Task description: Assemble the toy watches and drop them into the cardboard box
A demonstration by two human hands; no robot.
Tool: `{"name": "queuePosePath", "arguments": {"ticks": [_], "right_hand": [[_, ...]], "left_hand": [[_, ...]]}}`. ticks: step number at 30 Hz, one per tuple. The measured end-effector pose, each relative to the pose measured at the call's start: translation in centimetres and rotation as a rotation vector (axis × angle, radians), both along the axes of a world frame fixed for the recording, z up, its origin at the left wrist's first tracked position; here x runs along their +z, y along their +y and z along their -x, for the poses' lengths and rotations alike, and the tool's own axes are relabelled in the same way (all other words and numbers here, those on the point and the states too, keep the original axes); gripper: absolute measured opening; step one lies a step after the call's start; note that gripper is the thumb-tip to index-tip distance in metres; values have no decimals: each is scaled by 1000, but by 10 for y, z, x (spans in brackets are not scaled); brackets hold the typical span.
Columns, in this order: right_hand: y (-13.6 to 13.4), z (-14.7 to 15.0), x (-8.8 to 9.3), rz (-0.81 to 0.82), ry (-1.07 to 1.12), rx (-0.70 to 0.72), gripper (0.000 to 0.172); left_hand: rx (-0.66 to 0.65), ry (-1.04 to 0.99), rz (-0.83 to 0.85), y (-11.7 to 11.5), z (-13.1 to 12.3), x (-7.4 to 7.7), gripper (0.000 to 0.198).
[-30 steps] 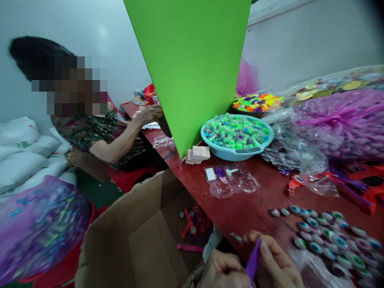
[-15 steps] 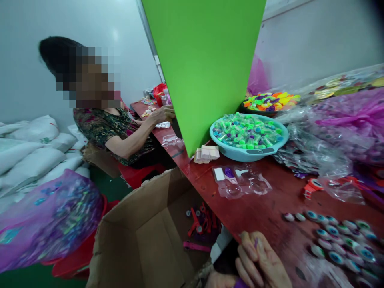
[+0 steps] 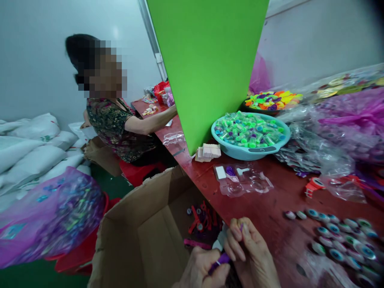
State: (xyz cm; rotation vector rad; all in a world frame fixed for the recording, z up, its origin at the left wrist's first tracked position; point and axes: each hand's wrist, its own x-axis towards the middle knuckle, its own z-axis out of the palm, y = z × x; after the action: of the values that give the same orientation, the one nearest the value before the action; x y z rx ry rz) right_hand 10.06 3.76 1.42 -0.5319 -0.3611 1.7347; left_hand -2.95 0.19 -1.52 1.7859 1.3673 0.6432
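At the lower edge, my left hand (image 3: 199, 269) is closed around a purple strap (image 3: 221, 261), which has a thin white line across it. My right hand (image 3: 250, 250) sits just to the right, thumb and finger pinching a purple tip that looks like part of the same strap. Between the hands the strap is partly covered by fingers. Both hands are over the near edge of the red table (image 3: 280, 228), beside a large cardboard box (image 3: 156, 236). Inside the box lie several red toy watches (image 3: 202, 218) and a purple strip (image 3: 196, 243).
Toy eyeballs (image 3: 336, 228) cover the table's right side. A clear plastic tray (image 3: 240, 184) and a red toy watch (image 3: 313, 185) lie further back. A blue basin (image 3: 249, 152) of small tubes stands by a green partition (image 3: 207, 64). Beyond it sits another person (image 3: 111, 132).
My left hand has risen into view with the purple strap. My right hand has shifted left and up a little. The other person's arm has reached further behind the partition.
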Motion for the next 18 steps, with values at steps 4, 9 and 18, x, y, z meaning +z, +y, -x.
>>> {"name": "queuePosePath", "arguments": {"ticks": [4, 9, 18], "right_hand": [[0, 8, 1, -139, -362, 17, 24], [-6, 0, -12, -99, -699, -66, 29], [-11, -40, -59, 45, -1131, -477, 38]], "left_hand": [[159, 234, -157, 13, 37, -8, 40], [196, 360, -7, 11, 85, -53, 46], [551, 135, -314, 125, 100, -6, 27]]}}
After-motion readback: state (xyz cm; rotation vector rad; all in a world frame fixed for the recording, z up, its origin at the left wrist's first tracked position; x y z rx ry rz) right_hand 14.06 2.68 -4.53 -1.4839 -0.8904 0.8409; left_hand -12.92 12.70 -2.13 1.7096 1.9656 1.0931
